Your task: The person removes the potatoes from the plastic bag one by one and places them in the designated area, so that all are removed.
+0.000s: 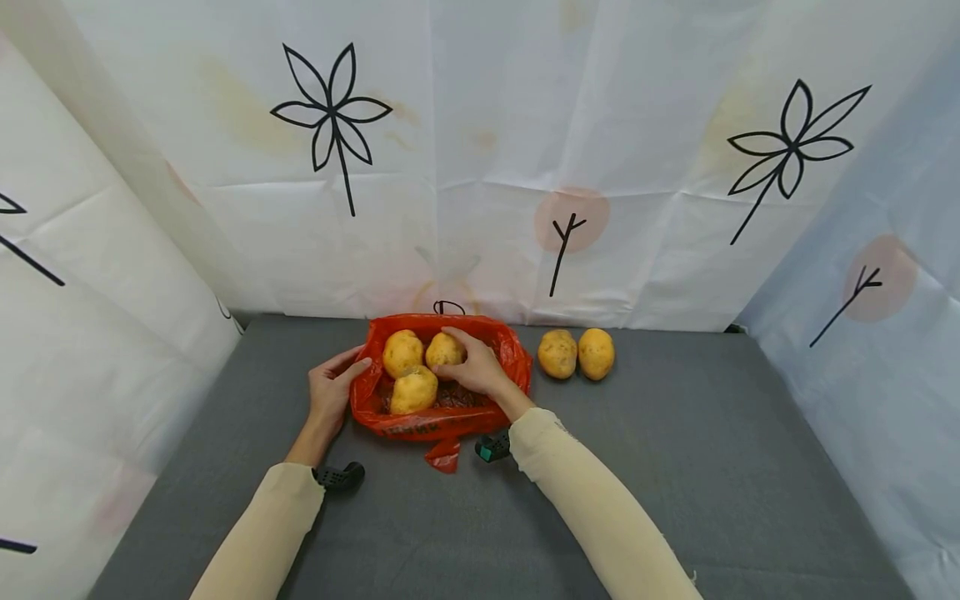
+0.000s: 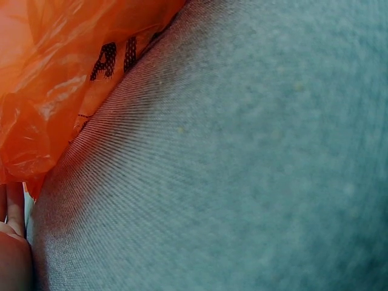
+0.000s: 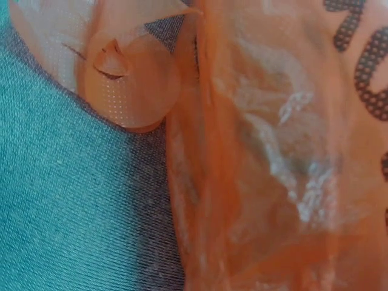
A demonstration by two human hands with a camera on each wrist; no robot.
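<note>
A red plastic bag [image 1: 408,427] lies spread open on the grey table, with black lettering on its front side. Inside it are three potatoes: one at the back left [image 1: 402,352], one in front [image 1: 414,390] and one at the back middle [image 1: 444,352]. My right hand [image 1: 474,365] reaches over the bag's right part and grips the back-middle potato between thumb and fingers. At the left rim, my left hand [image 1: 334,388] holds the bag's edge, thumb over the plastic. The left wrist view catches only part of this hand [image 2: 13,242] beside the orange-looking bag [image 2: 42,91].
Two more potatoes, one left [image 1: 557,354] and one right [image 1: 596,354], sit side by side on the table [image 1: 712,467] right of the bag. A white cloth [image 1: 480,125] with drawn flowers and trees hangs behind. The bag's handle [image 1: 443,456] flops toward the front.
</note>
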